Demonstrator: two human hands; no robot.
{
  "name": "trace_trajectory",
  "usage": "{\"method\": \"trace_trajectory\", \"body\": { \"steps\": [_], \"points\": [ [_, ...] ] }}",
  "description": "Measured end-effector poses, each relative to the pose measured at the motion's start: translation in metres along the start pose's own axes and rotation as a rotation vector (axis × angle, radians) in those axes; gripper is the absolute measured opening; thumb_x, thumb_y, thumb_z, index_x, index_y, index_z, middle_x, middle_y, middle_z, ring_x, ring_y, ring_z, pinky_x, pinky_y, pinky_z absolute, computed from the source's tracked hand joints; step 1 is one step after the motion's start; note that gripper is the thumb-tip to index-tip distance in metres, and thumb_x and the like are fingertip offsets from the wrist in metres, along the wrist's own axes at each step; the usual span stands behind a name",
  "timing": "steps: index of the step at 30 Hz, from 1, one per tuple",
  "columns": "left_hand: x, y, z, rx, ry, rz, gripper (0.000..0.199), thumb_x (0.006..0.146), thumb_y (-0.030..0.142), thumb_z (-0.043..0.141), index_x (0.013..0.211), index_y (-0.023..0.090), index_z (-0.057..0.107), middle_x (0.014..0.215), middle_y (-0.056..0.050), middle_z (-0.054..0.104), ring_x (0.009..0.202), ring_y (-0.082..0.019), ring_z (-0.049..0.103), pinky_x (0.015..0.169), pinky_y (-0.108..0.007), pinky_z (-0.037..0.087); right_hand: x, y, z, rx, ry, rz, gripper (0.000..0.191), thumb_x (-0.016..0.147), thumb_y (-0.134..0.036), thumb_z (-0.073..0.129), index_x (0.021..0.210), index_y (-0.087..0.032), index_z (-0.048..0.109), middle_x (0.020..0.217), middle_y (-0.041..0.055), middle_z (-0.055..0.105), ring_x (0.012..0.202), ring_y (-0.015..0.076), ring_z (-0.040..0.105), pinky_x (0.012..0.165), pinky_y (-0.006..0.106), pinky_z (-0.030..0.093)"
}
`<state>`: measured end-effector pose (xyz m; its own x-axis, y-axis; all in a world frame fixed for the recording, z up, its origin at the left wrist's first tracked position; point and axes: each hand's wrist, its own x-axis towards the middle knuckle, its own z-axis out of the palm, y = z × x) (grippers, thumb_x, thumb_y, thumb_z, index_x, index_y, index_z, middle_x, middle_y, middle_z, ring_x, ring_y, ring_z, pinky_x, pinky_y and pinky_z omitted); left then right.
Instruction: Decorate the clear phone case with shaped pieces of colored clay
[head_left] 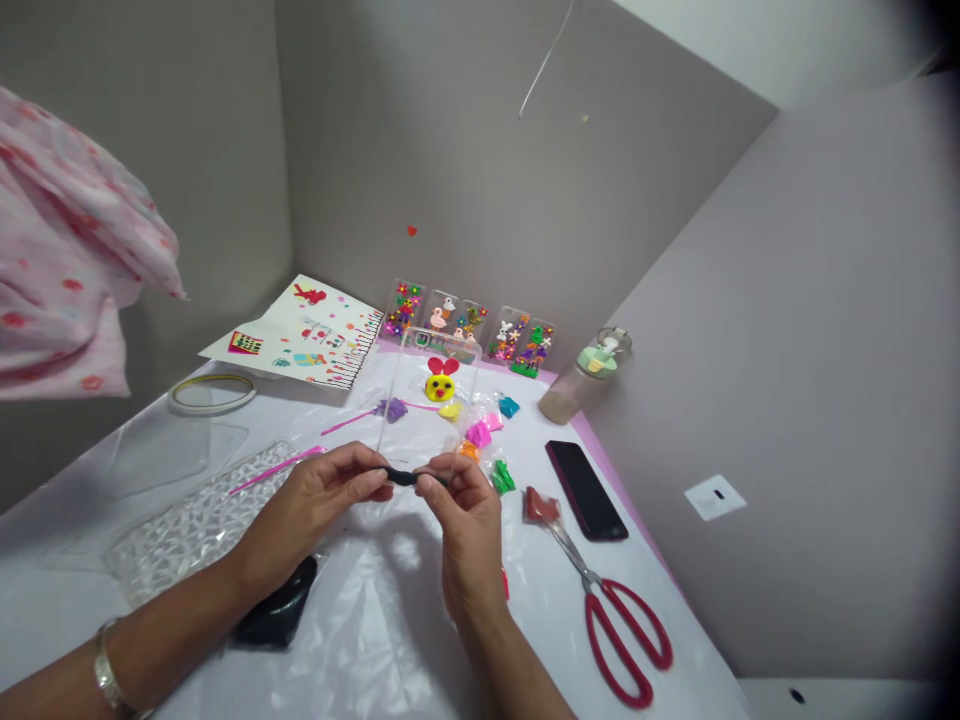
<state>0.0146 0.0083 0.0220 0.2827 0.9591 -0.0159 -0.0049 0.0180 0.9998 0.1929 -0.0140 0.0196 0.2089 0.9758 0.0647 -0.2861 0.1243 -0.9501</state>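
A short strip of black clay (403, 477) spans the gap between my two hands above the table. My left hand (330, 490) pinches its left end between thumb and fingers, while my right hand (466, 510) grips the other end. Just beyond lies a clear phone case (391, 400) bearing a yellow clay face (440, 386) with red ears. Under my left forearm sits a packet of black clay (277, 610), partly covered. Small packets of coloured clay, including pink (478, 434) and green (503, 477), are scattered behind my right hand.
Red-handled scissors (592, 580), a phone (586, 490) and a bottle (574, 390) stand or lie on the right. Decorated phone cases (506, 335) lean against the wall. At left are bubble wrap (180, 530), a tape roll (212, 394), drawing paper (300, 340) and hanging pink cloth (67, 250).
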Motion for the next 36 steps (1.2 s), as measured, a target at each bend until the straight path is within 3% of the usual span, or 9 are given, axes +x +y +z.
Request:
{"method": "trace_trajectory", "body": {
  "steps": [3,9,15,22,26,32,36],
  "points": [
    [0.0001,-0.0010,0.0001,-0.027,-0.003,-0.023,0.030,0.089,0.054,0.075,0.098,0.026,0.073,0.094,0.000,0.076,0.097,-0.024,0.073,0.089,-0.032,0.050,-0.0003,-0.0006,0.0004,-0.005,0.017,-0.014,0.024,0.073,-0.030,0.089,0.090,-0.022,0.075,0.082,-0.0011,0.068,0.079,0.0159,0.060,0.074,0.028,0.047],
    [-0.0004,0.0010,0.0010,-0.062,-0.001,-0.004,0.030,0.091,0.055,0.073,0.091,0.025,0.072,0.093,-0.001,0.074,0.096,-0.025,0.074,0.091,-0.035,0.053,-0.0008,-0.0016,0.0008,-0.002,0.006,0.003,0.023,0.073,-0.030,0.089,0.089,-0.022,0.074,0.082,-0.0008,0.069,0.079,0.0169,0.061,0.075,0.029,0.048],
    [0.0000,0.0018,0.0039,-0.046,-0.043,-0.031,0.035,0.083,0.053,0.081,0.103,0.025,0.072,0.100,-0.003,0.076,0.102,-0.027,0.071,0.094,-0.036,0.050,-0.0017,-0.0017,0.0018,-0.017,0.012,-0.002,0.023,0.073,-0.031,0.089,0.089,-0.022,0.074,0.079,-0.0014,0.067,0.077,0.0163,0.059,0.072,0.029,0.047],
    [-0.0019,0.0018,0.0053,0.073,-0.051,0.012,0.032,0.089,0.055,0.072,0.094,0.023,0.072,0.089,-0.003,0.076,0.094,-0.026,0.070,0.088,-0.036,0.049,-0.0051,-0.0021,0.0044,-0.018,-0.010,0.040,0.024,0.072,-0.032,0.089,0.088,-0.022,0.074,0.081,-0.0009,0.068,0.079,0.0171,0.061,0.075,0.029,0.048],
    [-0.0025,0.0018,0.0040,0.038,-0.054,0.000,0.033,0.090,0.055,0.073,0.102,0.025,0.072,0.093,-0.002,0.076,0.096,-0.026,0.071,0.091,-0.036,0.049,-0.0038,-0.0012,0.0029,-0.027,0.001,0.027,0.023,0.074,-0.032,0.089,0.089,-0.022,0.074,0.080,-0.0012,0.067,0.077,0.0167,0.060,0.073,0.029,0.047],
    [-0.0012,-0.0014,0.0002,0.004,-0.037,-0.003,0.031,0.092,0.055,0.071,0.094,0.024,0.072,0.089,-0.001,0.074,0.095,-0.024,0.071,0.091,-0.034,0.049,-0.0022,0.0001,0.0017,-0.024,-0.005,0.010,0.024,0.074,-0.032,0.089,0.090,-0.023,0.074,0.081,-0.0013,0.067,0.078,0.0168,0.060,0.073,0.029,0.047],
    [0.0009,-0.0034,-0.0005,-0.054,-0.089,-0.013,0.030,0.094,0.055,0.070,0.100,0.025,0.071,0.092,0.000,0.073,0.096,-0.022,0.069,0.094,-0.034,0.051,-0.0020,-0.0003,0.0013,-0.030,-0.001,0.002,0.022,0.075,-0.032,0.088,0.090,-0.023,0.074,0.081,-0.0018,0.067,0.079,0.0166,0.060,0.074,0.029,0.047]
  ]
}}
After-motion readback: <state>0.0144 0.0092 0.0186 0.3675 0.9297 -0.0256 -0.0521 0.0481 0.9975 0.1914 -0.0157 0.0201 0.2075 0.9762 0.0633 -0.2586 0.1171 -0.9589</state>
